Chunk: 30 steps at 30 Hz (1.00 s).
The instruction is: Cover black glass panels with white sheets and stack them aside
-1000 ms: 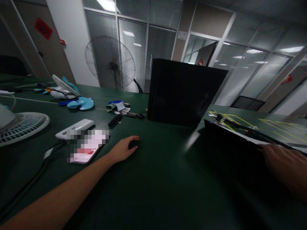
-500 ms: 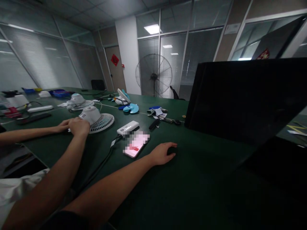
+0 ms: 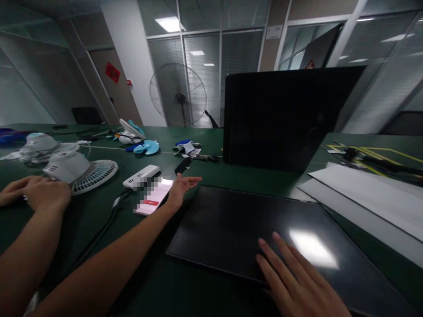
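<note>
A glossy black flat screen panel [image 3: 228,220] lies on the green table in front of me, a ceiling light mirrored in it. My left hand [image 3: 180,189] is beside the panel's far left corner, fingers stretched out and holding nothing. Just left of that hand lies a lit phone [image 3: 155,198], partly blurred out. My right hand [image 3: 297,281] is spread over the near side of the panel, fingers apart; whether it presses on the surface I cannot tell.
A large black upright panel [image 3: 280,119] stands behind. White sheets or boards [image 3: 373,198] lie at right. Left are a white power bank [image 3: 142,176], a cable and a white fan part [image 3: 95,176], with another person's hands [image 3: 46,191] beside it. Blue fan blades [image 3: 147,147] lie farther back.
My view has swung right. The glossy panel now lies flat before me, and my right hand has come into view over it. My left hand's fingers have straightened from a curl.
</note>
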{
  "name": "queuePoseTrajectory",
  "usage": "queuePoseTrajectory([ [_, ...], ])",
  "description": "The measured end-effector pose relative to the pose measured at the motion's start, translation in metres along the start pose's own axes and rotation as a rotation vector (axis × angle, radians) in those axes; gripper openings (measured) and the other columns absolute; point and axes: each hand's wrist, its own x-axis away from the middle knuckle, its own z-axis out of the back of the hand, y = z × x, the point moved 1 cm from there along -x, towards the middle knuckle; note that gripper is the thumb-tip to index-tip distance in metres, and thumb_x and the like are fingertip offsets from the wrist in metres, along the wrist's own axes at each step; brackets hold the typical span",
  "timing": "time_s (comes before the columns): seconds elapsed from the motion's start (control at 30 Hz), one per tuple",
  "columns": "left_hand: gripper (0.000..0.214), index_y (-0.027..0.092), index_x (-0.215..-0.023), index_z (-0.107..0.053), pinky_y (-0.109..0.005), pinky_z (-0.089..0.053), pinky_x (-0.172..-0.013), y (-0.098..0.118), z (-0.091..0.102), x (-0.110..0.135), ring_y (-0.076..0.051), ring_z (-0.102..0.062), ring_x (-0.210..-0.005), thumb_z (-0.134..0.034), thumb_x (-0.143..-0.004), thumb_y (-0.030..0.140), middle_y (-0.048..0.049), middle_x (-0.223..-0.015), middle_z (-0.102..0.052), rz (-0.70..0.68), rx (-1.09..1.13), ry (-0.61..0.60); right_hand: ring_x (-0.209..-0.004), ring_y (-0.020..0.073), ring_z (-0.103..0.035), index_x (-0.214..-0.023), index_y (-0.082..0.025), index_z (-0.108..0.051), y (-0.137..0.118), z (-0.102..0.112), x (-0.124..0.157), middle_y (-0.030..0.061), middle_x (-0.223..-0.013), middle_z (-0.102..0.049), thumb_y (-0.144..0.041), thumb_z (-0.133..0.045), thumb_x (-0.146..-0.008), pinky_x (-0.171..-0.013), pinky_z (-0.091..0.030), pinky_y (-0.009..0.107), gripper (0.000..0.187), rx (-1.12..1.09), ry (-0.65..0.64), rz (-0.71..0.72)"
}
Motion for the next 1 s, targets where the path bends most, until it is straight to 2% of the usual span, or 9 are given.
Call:
queuePoseTrajectory([
  [0.1,0.076,0.016,-0.114,-0.076,-0.051,-0.044,-0.112,0.009,0.006,0.003,-0.034,-0.066,-0.124,-0.033,-0.096,0.075,-0.0140,-0.124,-0.076,-0.010,-0.298,-0.017,-0.144,0.0367,-0.042,-0.151,-0.024,-0.051,-0.001,-0.021,-0.033,0.0078,-0.159,-0.041,-0.063,-0.053,-0.095,-0.110,-0.047,0.057,0.068,-0.098,-0.207,-0.112],
  [0.23,0.059,0.020,-0.127,-0.072,-0.051,-0.033,-0.121,0.012,0.001,0.011,-0.032,-0.050,-0.142,-0.045,-0.098,0.063,-0.0106,-0.147,-0.062,-0.108,-0.906,-0.337,-0.147,0.0264,-0.040,-0.152,-0.028,-0.051,0.038,-0.038,-0.067,0.0044,-0.161,-0.040,-0.061,-0.046,-0.100,-0.120,-0.037,0.049,0.062,-0.299,-0.341,-0.197],
  [0.37,0.071,0.022,-0.156,-0.045,-0.055,-0.020,-0.125,0.007,-0.007,0.020,-0.033,-0.025,-0.156,-0.037,-0.101,0.066,-0.0117,-0.167,-0.029,-0.122,-1.166,-0.513,-0.127,0.0220,-0.059,-0.126,-0.027,-0.071,0.138,-0.036,-0.074,0.0041,-0.130,-0.069,-0.054,-0.041,-0.101,-0.112,-0.042,0.042,0.047,-0.026,-0.208,-0.417],
  [0.47,0.083,0.026,-0.163,-0.028,-0.059,-0.016,-0.125,0.006,-0.009,0.022,-0.036,-0.014,-0.157,-0.040,-0.096,0.074,-0.0122,-0.170,-0.017,-0.104,-1.233,-0.573,-0.141,0.0377,-0.043,-0.130,-0.005,-0.064,0.219,-0.042,-0.051,0.0255,-0.139,-0.058,-0.050,-0.027,-0.104,-0.116,-0.028,0.059,0.064,0.128,-0.081,-0.630],
  [0.53,0.087,0.025,-0.163,-0.026,-0.058,-0.015,-0.125,0.007,-0.009,0.019,-0.036,-0.013,-0.157,-0.040,-0.095,0.076,-0.0131,-0.171,-0.015,-0.100,-1.240,-0.595,-0.148,0.0392,-0.031,-0.141,-0.007,-0.057,0.261,-0.054,-0.025,0.0248,-0.150,-0.047,-0.057,-0.028,-0.101,-0.117,-0.024,0.061,0.070,0.232,-0.044,-0.821],
  [0.6,0.088,0.024,-0.163,-0.027,-0.057,-0.015,-0.126,0.007,-0.009,0.016,-0.036,-0.014,-0.158,-0.040,-0.094,0.077,-0.0141,-0.171,-0.015,-0.098,-1.234,-0.608,-0.143,0.0403,-0.038,-0.149,-0.011,-0.050,0.290,-0.069,0.001,0.0230,-0.154,-0.044,-0.069,-0.032,-0.096,-0.112,-0.035,0.058,0.081,0.199,-0.206,-1.011],
  [0.67,0.089,0.023,-0.163,-0.029,-0.057,-0.015,-0.126,0.008,-0.009,0.011,-0.036,-0.015,-0.157,-0.042,-0.093,0.077,-0.0145,-0.171,-0.017,-0.089,-1.226,-0.611,-0.134,0.0400,-0.049,-0.152,-0.015,-0.047,0.303,-0.080,0.018,0.0213,-0.152,-0.047,-0.075,-0.031,-0.093,-0.103,-0.044,0.054,0.086,0.119,-0.359,-1.109],
  [0.8,0.082,0.020,-0.158,-0.040,-0.054,-0.018,-0.125,0.006,-0.011,0.008,-0.035,-0.024,-0.156,-0.047,-0.094,0.072,-0.0143,-0.169,-0.027,-0.093,-1.202,-0.568,-0.118,0.0384,-0.061,-0.149,-0.023,-0.052,0.299,-0.079,0.020,0.0209,-0.140,-0.058,-0.068,-0.022,-0.097,-0.092,-0.049,0.050,0.074,0.124,-0.409,-1.147],
  [1.0,0.058,0.016,-0.135,-0.065,-0.053,-0.032,-0.119,0.002,-0.012,0.013,-0.036,-0.051,-0.139,-0.045,-0.099,0.057,-0.0170,-0.150,-0.056,-0.135,-1.303,-0.252,-0.119,0.0387,-0.058,-0.144,-0.012,-0.056,0.275,-0.068,0.002,0.0257,-0.138,-0.057,-0.080,-0.022,-0.093,-0.091,-0.046,0.048,0.091,0.120,-0.438,-0.994],
])
